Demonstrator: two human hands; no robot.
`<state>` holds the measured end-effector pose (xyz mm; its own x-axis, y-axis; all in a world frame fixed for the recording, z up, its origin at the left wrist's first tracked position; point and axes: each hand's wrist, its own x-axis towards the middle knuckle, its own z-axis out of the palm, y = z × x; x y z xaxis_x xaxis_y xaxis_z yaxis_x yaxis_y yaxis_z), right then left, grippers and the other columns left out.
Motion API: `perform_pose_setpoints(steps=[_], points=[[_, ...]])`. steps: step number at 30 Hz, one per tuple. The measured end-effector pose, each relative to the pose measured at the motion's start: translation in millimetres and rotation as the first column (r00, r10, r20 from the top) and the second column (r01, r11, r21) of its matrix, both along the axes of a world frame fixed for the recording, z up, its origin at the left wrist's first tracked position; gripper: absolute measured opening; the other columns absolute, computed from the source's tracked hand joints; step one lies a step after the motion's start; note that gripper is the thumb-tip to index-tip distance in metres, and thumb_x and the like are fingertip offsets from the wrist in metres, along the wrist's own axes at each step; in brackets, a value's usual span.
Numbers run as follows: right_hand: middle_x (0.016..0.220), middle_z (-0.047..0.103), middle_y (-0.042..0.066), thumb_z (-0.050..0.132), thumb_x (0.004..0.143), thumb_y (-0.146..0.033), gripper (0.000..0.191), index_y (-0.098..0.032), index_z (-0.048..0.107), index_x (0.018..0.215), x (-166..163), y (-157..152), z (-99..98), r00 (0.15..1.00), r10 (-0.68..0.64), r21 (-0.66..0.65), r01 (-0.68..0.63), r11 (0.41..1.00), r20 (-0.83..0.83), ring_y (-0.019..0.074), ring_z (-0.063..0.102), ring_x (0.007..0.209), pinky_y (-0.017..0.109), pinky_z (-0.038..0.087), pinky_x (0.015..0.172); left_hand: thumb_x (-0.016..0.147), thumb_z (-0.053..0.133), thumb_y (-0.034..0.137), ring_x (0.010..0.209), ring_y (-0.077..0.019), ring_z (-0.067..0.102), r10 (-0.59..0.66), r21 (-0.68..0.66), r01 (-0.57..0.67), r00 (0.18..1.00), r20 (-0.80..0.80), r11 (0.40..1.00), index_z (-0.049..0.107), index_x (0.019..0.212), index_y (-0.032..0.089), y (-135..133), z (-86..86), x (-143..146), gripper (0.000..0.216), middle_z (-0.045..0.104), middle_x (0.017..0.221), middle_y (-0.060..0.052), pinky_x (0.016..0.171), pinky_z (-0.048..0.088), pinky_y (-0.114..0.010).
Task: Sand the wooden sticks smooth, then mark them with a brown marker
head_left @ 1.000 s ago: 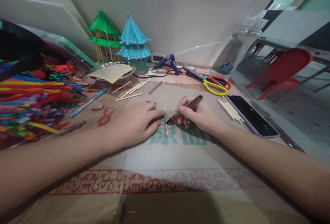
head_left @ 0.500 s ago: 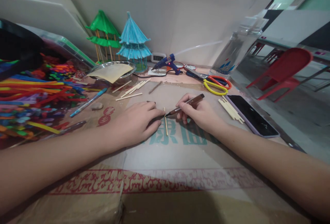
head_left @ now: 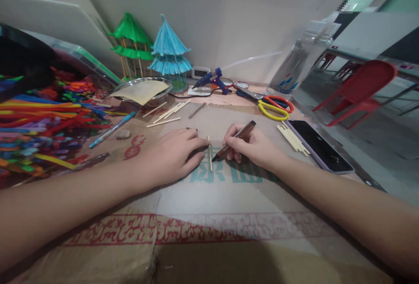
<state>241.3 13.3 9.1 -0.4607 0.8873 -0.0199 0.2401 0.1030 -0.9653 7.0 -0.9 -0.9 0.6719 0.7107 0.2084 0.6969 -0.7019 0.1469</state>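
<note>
A thin wooden stick (head_left: 210, 158) lies flat on a sheet of brown cardboard (head_left: 203, 227) in front of me. My left hand (head_left: 170, 155) rests palm down on the cardboard, its fingertips pressing the stick's left side. My right hand (head_left: 252, 146) grips a brown marker pen (head_left: 235, 140) with the tip down, touching the stick near its lower half.
A pile of coloured pipe cleaners (head_left: 46, 122) fills the left. Green (head_left: 131, 44) and blue (head_left: 168, 53) model pavilions, a metal bowl (head_left: 144, 90) and a blue glue gun (head_left: 212, 81) stand at the back. Scissors (head_left: 275, 107), loose sticks (head_left: 293, 138) and a phone (head_left: 319, 146) lie to the right.
The pen tip slid up along the stick and has come back down toward me. My left hand has stayed pressed on the stick.
</note>
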Motion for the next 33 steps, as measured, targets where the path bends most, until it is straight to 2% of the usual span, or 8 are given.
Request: perform_pose_setpoints(steps=[10,24,33], points=[[0.059,0.067,-0.001,0.058,0.090,-0.032,0.015,-0.020,0.054,0.081,-0.9,1.5,1.1,0.999,-0.041,0.085,0.040,0.996,0.006,0.0092,0.055,0.043,0.021,0.044,0.042,0.100,0.042,0.036,0.096,-0.0258,0.060,0.004,-0.013,-0.004,1.000,0.001,1.000,0.063,0.123,0.023,-0.5,-0.2,0.0,0.034,0.060,0.099,-0.007,0.082,0.047,-0.041],[0.059,0.069,0.000,0.062,0.086,-0.034,0.018,-0.019,0.054,0.079,0.7,0.0,-0.2,0.996,0.076,-0.013,-0.076,0.997,-0.036,0.0080,0.053,0.042,0.020,0.043,0.041,0.101,0.042,0.035,0.093,-0.0241,0.058,-0.004,0.003,0.004,1.000,0.003,1.000,0.064,0.122,0.023,-0.5,-0.9,-0.3,0.033,0.059,0.097,-0.007,0.079,0.046,-0.039],[0.059,0.067,-0.001,0.060,0.088,-0.035,0.018,-0.019,0.053,0.082,0.2,1.9,0.1,1.000,0.011,0.026,-0.011,1.000,-0.002,0.0082,0.053,0.042,0.020,0.042,0.041,0.100,0.042,0.035,0.094,-0.0247,0.059,-0.001,0.000,0.001,1.000,-0.002,1.000,0.063,0.123,0.023,-0.9,-0.7,-0.3,0.033,0.059,0.099,-0.007,0.080,0.047,-0.040]])
